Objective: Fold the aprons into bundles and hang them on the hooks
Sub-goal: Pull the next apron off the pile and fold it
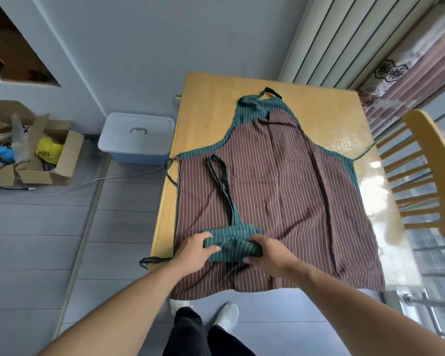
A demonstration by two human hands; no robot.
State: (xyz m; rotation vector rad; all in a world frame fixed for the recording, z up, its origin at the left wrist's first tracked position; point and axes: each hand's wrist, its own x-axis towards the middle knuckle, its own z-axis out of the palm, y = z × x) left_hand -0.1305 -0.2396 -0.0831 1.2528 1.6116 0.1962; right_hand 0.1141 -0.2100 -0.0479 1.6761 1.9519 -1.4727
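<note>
The green bundle (pixel 233 244) lay on the brown apron (pixel 275 191), near that apron's hem edge closest to the person. The left hand (pixel 194 250) gripped the bundle's left end, fingers curled over it; the right hand (pixel 269 251) gripped the right end, fingers tucked beneath. The bundle appeared only loosely folded, so it could spring open if either grip slackened. Its long strap loop (pixel 220 186) trailed up across the brown apron and might snag that cloth and drag it off the counter (pixel 206 104) on lifting. Count: two aprons, one bundled, one spread flat; two hands; one counter; one chair (pixel 427 173) beside the brown apron. No hooks were in view, possibly beyond the frame.
</note>
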